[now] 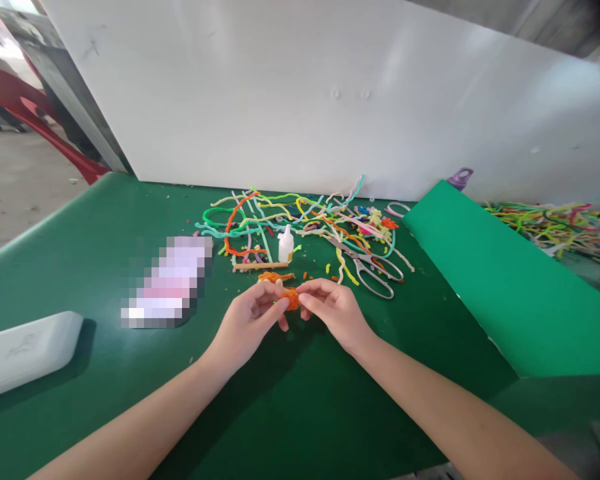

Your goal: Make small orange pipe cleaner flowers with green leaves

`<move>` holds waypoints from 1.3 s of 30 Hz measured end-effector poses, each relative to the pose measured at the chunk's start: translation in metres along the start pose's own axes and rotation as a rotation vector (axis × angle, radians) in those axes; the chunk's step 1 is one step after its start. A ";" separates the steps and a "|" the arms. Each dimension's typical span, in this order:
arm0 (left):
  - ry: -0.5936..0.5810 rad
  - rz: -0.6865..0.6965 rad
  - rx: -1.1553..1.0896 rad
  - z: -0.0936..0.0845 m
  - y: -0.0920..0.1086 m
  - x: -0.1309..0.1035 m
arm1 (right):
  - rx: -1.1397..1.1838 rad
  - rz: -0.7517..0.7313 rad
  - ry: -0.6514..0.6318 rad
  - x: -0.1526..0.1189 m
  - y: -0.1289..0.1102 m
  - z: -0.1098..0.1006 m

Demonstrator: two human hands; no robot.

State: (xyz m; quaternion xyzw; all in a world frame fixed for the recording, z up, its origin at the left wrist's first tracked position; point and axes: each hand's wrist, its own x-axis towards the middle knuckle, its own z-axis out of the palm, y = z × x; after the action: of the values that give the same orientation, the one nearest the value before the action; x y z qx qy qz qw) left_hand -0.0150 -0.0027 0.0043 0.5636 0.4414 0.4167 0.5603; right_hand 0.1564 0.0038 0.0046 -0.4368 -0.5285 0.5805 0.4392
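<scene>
Centre of frame, just below the heap: left hand and right hand nearly meeting, fingers narrowed, both pinching a small orange piece. Fingertips cover its edges; full outline cannot be told. What shows is fuzzy and rounded.

Just beyond the hands, a second orange bit, elongated, partly hidden by the left fingers. Behind it a thin tan stick lies nearly level across the frame. Small white bottle, smooth, narrow-tipped, upright near the stick's right end; it blocks part of the view behind.

Upper centre: loose heap of fuzzy strands, bent and looped, in green, orange, yellow, pink and pale blue. Metal scissors at right of centre, handles toward the lower right, blades running in among the strands. Short cut crumbs around.

Right side: flat green board, matte, straight-edged, a large slanting shape. It hides part of a purple loop-topped object and borders another heap of strands.

Left of centre, a pixelated item, details unreadable. Lower left, a pale, smooth, round-cornered case, cut by the frame edge.

Surface dark green, slightly glossy. Glossy white panel closes off the far side. Red chair, upper left.
</scene>
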 end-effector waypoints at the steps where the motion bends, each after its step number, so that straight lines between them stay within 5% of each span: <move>1: 0.006 0.008 -0.002 0.000 0.000 0.000 | -0.004 0.008 -0.004 0.000 0.001 0.000; 13: 0.043 0.043 0.168 0.002 0.001 -0.005 | -0.230 -0.148 0.022 -0.002 0.003 -0.002; 39: 0.074 0.014 0.228 0.000 -0.002 -0.002 | 0.128 -0.005 -0.007 0.001 0.006 0.002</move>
State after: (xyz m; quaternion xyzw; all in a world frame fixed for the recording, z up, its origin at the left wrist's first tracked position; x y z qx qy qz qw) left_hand -0.0150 -0.0048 0.0027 0.6108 0.5024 0.3884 0.4729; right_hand 0.1536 0.0045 -0.0011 -0.4045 -0.4930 0.6136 0.4657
